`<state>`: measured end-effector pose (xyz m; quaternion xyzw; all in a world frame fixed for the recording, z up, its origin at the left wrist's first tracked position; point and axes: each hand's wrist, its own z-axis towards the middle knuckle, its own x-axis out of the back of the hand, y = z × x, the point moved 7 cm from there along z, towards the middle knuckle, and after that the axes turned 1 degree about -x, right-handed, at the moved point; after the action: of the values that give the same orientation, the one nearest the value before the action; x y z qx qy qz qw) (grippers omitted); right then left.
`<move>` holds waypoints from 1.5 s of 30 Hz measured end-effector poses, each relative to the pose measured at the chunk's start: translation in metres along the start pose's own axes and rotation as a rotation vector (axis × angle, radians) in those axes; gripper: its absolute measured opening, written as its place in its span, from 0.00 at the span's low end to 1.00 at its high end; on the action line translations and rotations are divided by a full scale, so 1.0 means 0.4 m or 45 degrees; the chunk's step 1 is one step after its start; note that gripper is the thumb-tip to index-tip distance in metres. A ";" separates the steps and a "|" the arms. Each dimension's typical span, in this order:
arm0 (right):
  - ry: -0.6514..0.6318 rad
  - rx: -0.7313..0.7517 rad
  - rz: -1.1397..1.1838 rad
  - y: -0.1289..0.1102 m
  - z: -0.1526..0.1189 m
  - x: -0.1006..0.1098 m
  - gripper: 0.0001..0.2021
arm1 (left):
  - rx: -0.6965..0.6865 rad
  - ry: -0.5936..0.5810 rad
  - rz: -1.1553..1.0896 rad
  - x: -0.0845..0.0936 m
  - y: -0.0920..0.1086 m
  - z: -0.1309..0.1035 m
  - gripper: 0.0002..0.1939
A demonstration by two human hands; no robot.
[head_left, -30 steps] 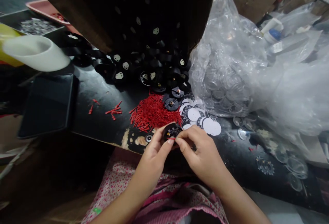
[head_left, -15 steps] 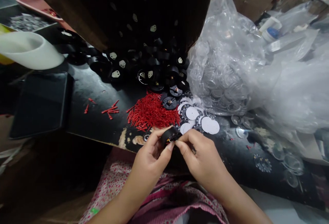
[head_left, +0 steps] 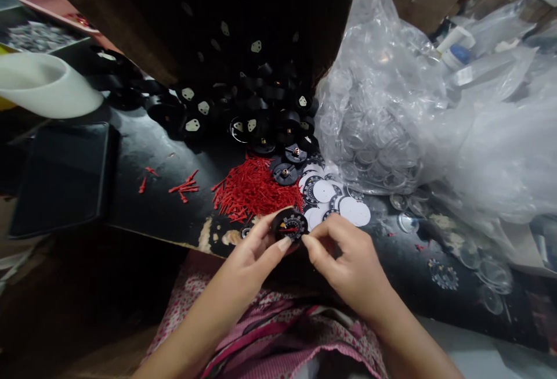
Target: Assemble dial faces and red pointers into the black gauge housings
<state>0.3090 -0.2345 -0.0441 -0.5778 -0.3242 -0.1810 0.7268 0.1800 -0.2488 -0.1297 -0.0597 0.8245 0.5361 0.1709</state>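
My left hand (head_left: 256, 251) grips a small round black dial gauge (head_left: 289, 226) between thumb and fingers. The gauge's face is turned up toward me, with white markings and a red needle lying across it. Close by its right edge, my right hand (head_left: 343, 245) has thumb and forefinger pinched together; whatever may be between them is hidden. Just beyond the hands lies a heap of red needles (head_left: 256, 190). Beside that heap are loose dial discs (head_left: 324, 191), some white side up and others showing black printed faces. Black gauge housings (head_left: 285, 173) are piled behind.
A clear plastic bag (head_left: 369, 135) of transparent round covers stands at the right, with loose covers (head_left: 494, 274) on the table. At left are a black flat box-like object (head_left: 61, 179), a white slanted container (head_left: 47, 86) and a few stray red needles (head_left: 185, 186). A large dark box (head_left: 195, 13) overhangs the back.
The gauge has tilted in my left hand, so its face and red needle now show. My right fingertips have drawn slightly away to the right.
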 end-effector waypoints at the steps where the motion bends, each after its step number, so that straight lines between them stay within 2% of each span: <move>1: 0.021 0.061 -0.043 -0.005 0.002 0.005 0.04 | 0.021 -0.009 -0.033 0.001 -0.004 0.001 0.23; 5: 0.022 0.273 -0.341 -0.022 0.009 -0.003 0.06 | 0.024 0.016 0.030 0.004 -0.007 -0.004 0.25; 9: 0.036 0.370 -0.529 -0.034 0.013 -0.018 0.08 | 0.054 0.090 0.073 -0.002 -0.013 -0.014 0.24; 13: 0.058 0.234 -0.429 -0.035 0.017 -0.015 0.06 | 0.179 0.232 -0.143 0.004 -0.051 -0.022 0.25; 16: -0.003 0.014 -0.273 -0.010 0.013 -0.010 0.03 | 0.054 0.187 0.089 0.017 -0.052 -0.011 0.24; 18: -0.117 -0.062 -0.158 0.016 0.006 -0.002 0.03 | -0.056 0.111 0.333 0.021 -0.045 0.000 0.23; 20: -0.175 -0.066 -0.106 0.058 0.002 0.031 0.06 | -0.074 0.046 0.421 0.021 -0.049 0.007 0.24; 21: -0.146 -0.070 -0.148 0.090 0.005 0.062 0.07 | -0.063 0.026 0.384 0.020 -0.053 0.010 0.24; 23: 0.204 -0.203 -0.482 0.176 0.016 0.172 0.12 | -0.038 0.013 0.230 0.016 -0.059 0.013 0.25; 24: 0.304 -0.297 -0.707 0.221 0.020 0.218 0.15 | -0.030 0.009 0.157 0.013 -0.060 0.013 0.24; 26: 0.374 -0.364 -0.815 0.295 0.035 0.282 0.17 | -0.015 -0.007 0.083 0.005 -0.063 0.013 0.23; 29: 0.385 -0.346 -0.834 0.352 0.051 0.328 0.14 | 0.016 -0.019 0.056 -0.007 -0.066 0.015 0.22; 31: 0.418 -0.318 -0.801 0.346 0.050 0.334 0.12 | 0.017 0.045 -0.002 -0.007 -0.060 0.017 0.21; 34: 0.421 -0.272 -0.643 0.283 0.034 0.294 0.11 | 0.063 0.124 -0.217 -0.017 -0.050 0.020 0.19; 36: 0.297 -0.243 -0.325 0.220 0.021 0.224 0.11 | 0.132 0.077 -0.380 -0.038 -0.046 0.022 0.16; 38: 0.080 -0.220 0.053 0.153 0.010 0.130 0.11 | 0.203 -0.014 -0.491 -0.063 -0.044 0.023 0.15; 39: 0.023 -0.179 0.154 0.117 0.004 0.092 0.13 | 0.221 -0.051 -0.518 -0.071 -0.043 0.023 0.15; 42: 0.017 -0.071 0.186 0.047 -0.005 0.029 0.15 | 0.169 -0.060 -0.473 -0.068 -0.043 0.024 0.14; 45: -0.005 -0.065 0.128 0.036 -0.001 0.009 0.15 | 0.066 -0.011 -0.270 -0.048 -0.041 0.026 0.17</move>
<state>0.3207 -0.2306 -0.0520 -0.6120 -0.2915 -0.1515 0.7194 0.2047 -0.2480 -0.1411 -0.1398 0.8264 0.4938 0.2316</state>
